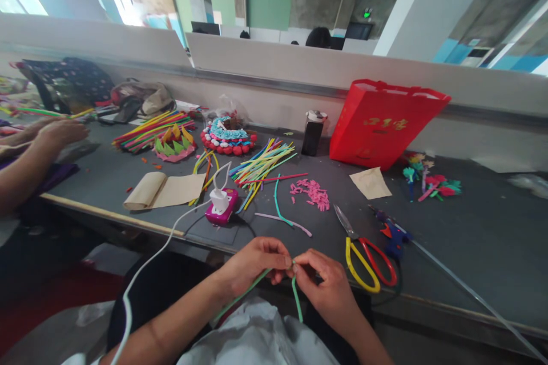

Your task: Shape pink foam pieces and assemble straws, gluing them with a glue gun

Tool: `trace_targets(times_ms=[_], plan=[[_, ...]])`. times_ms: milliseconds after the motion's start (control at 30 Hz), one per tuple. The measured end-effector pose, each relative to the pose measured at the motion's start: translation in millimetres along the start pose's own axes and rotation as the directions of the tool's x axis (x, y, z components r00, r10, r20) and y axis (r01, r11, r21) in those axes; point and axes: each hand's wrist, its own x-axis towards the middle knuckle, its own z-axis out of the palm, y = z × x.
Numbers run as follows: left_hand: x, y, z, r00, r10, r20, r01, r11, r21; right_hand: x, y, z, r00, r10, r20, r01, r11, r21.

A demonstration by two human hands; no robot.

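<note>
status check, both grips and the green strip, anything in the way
Left grip and right grip close together, both pinching green strip. Scissors lie near right grip, apparently not in the way.

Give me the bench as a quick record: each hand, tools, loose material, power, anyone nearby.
left hand: pinching green strip
right hand: pinching close beside left, green length hanging below; one piece or two unclear
tools: scissors, blue glue gun, both on the right
loose material: pink bits, multicoloured strips
power: white plug in purple block
nearby: another person's hand, far left
</note>
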Motion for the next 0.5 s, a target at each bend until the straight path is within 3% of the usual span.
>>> trace_targets(times_ms=[133, 267, 500], plan=[[-3, -2, -0.6, 0.999, -0.037, 0.041, 0.037, 0.999, -0.007, -2, 4, 5, 0.995, -0.1, -0.007, 0.099, 0.992, -0.075], [-11, 0, -1.9, 0.981, -0.151, 0.12, 0.142, 0.986, 0.085, -5, 9, 9, 0.972, -0.233, -0.014, 0.227, 0.958, -0.175], [-15, -1, -1.4, 0.977, -0.19, 0.093, 0.172, 0.971, 0.167, -10, 14, 7, 0.939, -0.324, 0.117, 0.342, 0.917, -0.206]])
